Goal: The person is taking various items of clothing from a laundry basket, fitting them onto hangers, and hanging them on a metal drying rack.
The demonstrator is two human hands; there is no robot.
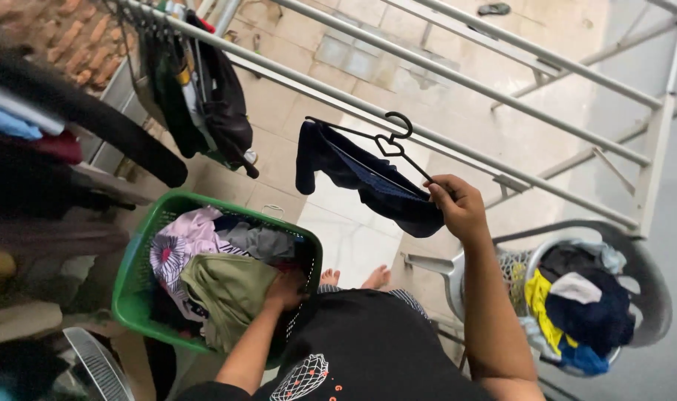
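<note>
My right hand [457, 208] is raised and grips a black clothes hanger [395, 145] by one end, with a dark blue garment [364, 182] draped on it. The hanger's hook sits just below a grey drying-rack rail [457, 82]. My left hand [285, 291] reaches down into a green laundry basket [134, 286] and rests on the clothes inside, beside an olive green garment [227, 293] and a pink flowered cloth [178, 241]. Whether its fingers grip any cloth I cannot tell.
Several dark clothes [201, 93] hang on hangers at the rack's far left. A grey plastic chair [643, 275] at the right holds a pile of blue, yellow and white laundry [576, 304]. My bare feet [357, 278] stand on pale floor tiles. A white fan grille [97, 364] is bottom left.
</note>
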